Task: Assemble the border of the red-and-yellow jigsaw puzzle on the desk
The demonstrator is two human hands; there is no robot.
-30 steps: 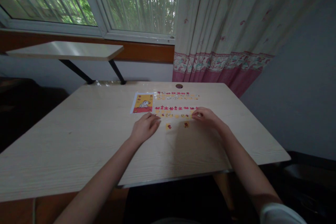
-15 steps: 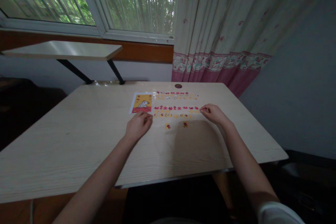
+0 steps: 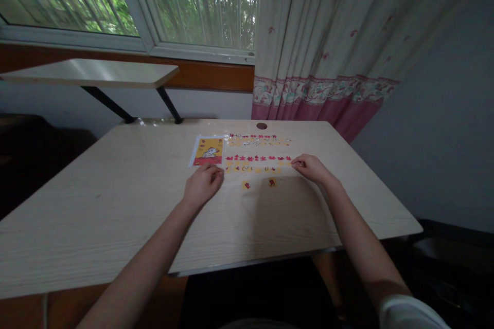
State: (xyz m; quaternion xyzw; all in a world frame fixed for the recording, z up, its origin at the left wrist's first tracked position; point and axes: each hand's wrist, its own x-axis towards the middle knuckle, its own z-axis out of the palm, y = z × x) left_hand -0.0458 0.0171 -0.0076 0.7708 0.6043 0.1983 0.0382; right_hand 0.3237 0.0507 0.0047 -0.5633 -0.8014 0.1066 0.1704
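My left hand (image 3: pixel 203 184) rests on the desk with its fingers curled, just below the picture card (image 3: pixel 208 154). Its fingertips are beside the left end of the nearer puzzle rows; what they hold, if anything, is hidden. My right hand (image 3: pixel 310 167) is closed in a pinch at the right end of the row of yellow puzzle pieces (image 3: pixel 283 163); I cannot make out anything between the fingertips. Above that lies a row of red puzzle pieces (image 3: pixel 262 158). Two yellow-and-red puzzle pieces, one left (image 3: pixel 246 185) and one right (image 3: pixel 272 182), lie apart nearer me.
Farther back on the desk (image 3: pixel 135 205) are more rows of small puzzle pieces (image 3: pixel 252 136). A raised shelf (image 3: pixel 116 73) on black legs stands at the back left. A round cable hole (image 3: pixel 261 126) lies near the back edge, below the curtain (image 3: pixel 309 92).
My right hand has shifted very slightly left, while my left hand stays where it was. The puzzle pieces show no clear change; the view moves a little.
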